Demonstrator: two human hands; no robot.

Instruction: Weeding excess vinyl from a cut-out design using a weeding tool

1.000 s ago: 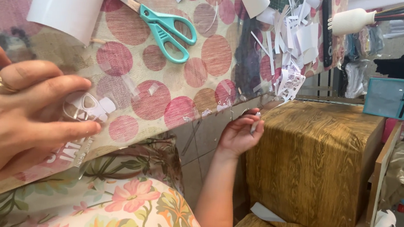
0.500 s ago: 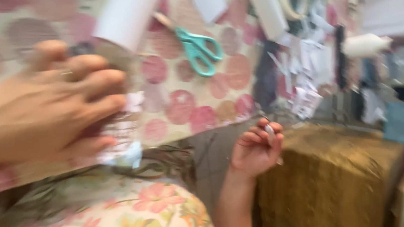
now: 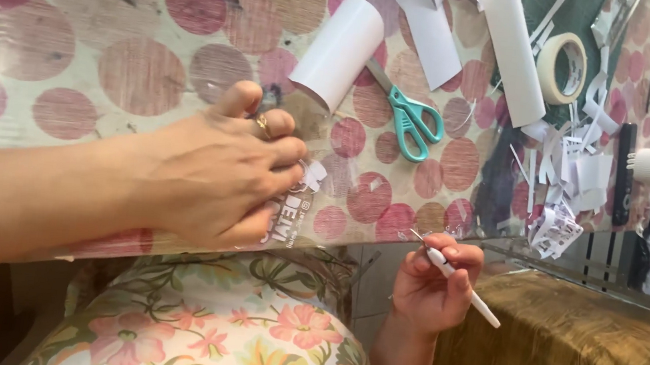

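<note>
Soft, even daylight fills the frame, bright without harshness. The brightest patch sits at two o'clock, where a pale window area washes out near the edge. The table (image 3: pixel 112 63) carries a glossy clear cover that gives a faint milky sheen at nine to eleven o'clock, dulling the dots there. Shadows are weak: a soft one lies under the left hand (image 3: pixel 213 179), another beside the paper roll (image 3: pixel 339 51) at twelve. Focus is sharp at the centre; the scissors (image 3: pixel 408 119) read crisply. The forearm at eight o'clock looks stretched and slightly soft.
</note>
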